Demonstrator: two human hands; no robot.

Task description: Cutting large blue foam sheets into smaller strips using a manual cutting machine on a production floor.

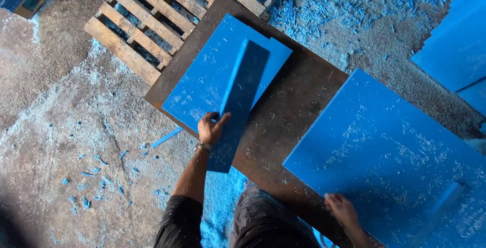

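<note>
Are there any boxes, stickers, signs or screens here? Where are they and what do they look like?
None that I can see. No boxes, stickers, signs or screens.
Only plain things with nothing printed on them:
narrow blue board, tilted up in the left hand;
flat blue boards under it, on the brown table;
big blue sheet, speckled with shavings, with the right hand on its near edge;
wooden pallet on the dusty floor.

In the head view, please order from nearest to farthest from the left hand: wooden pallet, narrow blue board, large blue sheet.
1. narrow blue board, held in the left hand.
2. large blue sheet, on the right.
3. wooden pallet, at the top left.
</note>
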